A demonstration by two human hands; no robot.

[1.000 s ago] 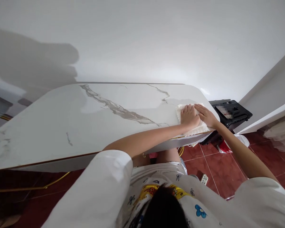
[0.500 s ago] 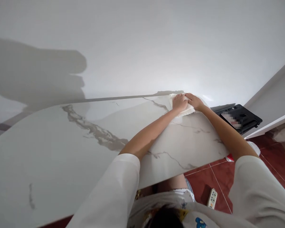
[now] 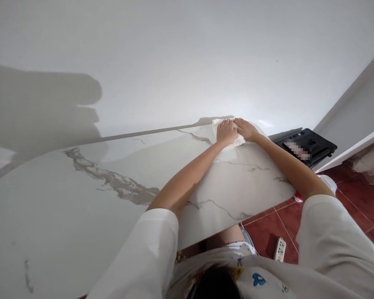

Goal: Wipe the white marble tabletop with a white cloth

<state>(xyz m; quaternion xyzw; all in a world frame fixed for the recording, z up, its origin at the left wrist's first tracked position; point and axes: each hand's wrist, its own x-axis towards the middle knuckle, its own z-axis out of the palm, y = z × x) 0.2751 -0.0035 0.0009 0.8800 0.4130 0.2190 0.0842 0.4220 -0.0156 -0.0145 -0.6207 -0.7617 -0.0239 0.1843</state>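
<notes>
A white cloth (image 3: 217, 123) lies at the far right corner of a white marble table (image 3: 90, 216) with grey veins, close to the wall. My left hand (image 3: 226, 132) is on top of the cloth, its fingers curled over it. Just to the right, my right hand (image 3: 246, 129) lies flat on the same cloth, fingers stretched toward the left hand. Both arms reach out across the tabletop. Most of the cloth is hidden under the hands.
A white wall (image 3: 187, 62) runs right behind the table's far edge. Beyond the right end sits a black device (image 3: 302, 143) low by the wall. A white power strip (image 3: 279, 249) lies on the red tiled floor (image 3: 355, 195) beside my legs.
Both hands slid the cloth from the table's near right edge to its far right corner, then a little leftward along the wall. I have leaned further over the table.
</notes>
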